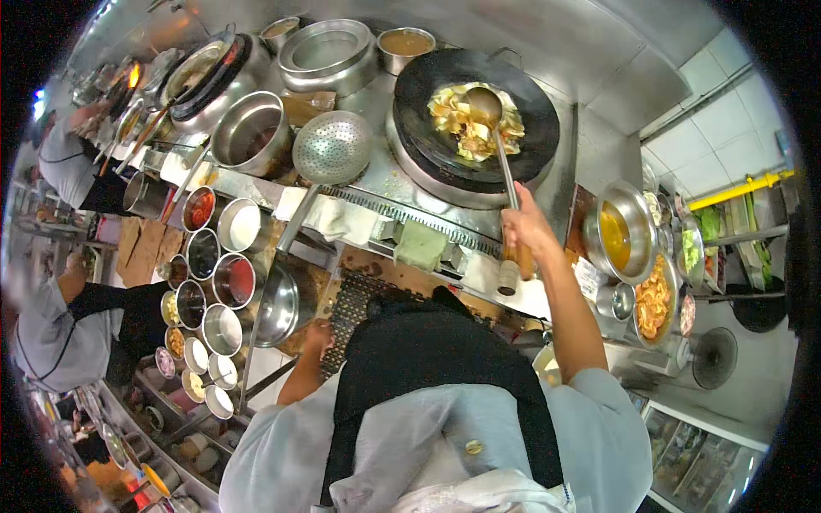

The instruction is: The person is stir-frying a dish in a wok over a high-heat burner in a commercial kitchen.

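Note:
With my right hand (527, 223) I grip the handle of a steel ladle (503, 160). Its bowl rests in the pale sliced vegetables (476, 128) inside a black wok (414, 106) on the burner. Below the same hand, wooden tool handles (526, 261) stick out past the stove's front edge. My left hand (319, 335) hangs low beside the counter with loosely bent fingers, and I see nothing in it. A perforated steel skimmer (331, 146) lies left of the wok, its handle over the stove edge. Folded cloths (420, 245) lie along that edge.
Steel pots, including a deep one (250, 131), stand left of the skimmer. Several seasoning containers (237, 280) fill the left counter. At right are a bowl of yellow liquid (614, 236) and a bowl of orange-coated food (653, 304). Two co-workers (64, 333) stand at the left.

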